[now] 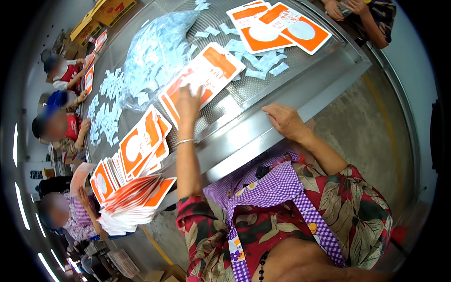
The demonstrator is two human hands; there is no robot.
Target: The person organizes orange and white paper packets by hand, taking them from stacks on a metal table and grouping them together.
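My left hand (pixel 187 104) lies over flat orange-and-white printed pouches (pixel 215 74) on the metal mesh table, thumb and fingers apart. Blur hides exactly where the fingertips touch. My right hand (pixel 287 120) is at the table's steel rim (pixel 243 130), fingers curled; whether something small is pinched in them cannot be told. Just beyond the pouches sits a large clear plastic bag (pixel 155 53) full of small pale-blue sachets. Loose sachets (pixel 260 65) lie right of it, partly under more orange pouches (pixel 299 28).
Left of me, a fanned stack of orange pouches (pixel 134 201) overhangs the table edge, with others (pixel 141 144) beside it. Loose sachets (pixel 105 120) lie farther left. Several co-workers sit along the far side (pixel 72 123); another person's hands (pixel 347 8) show at top right. Yellow cartons (pixel 112 12) stand behind.
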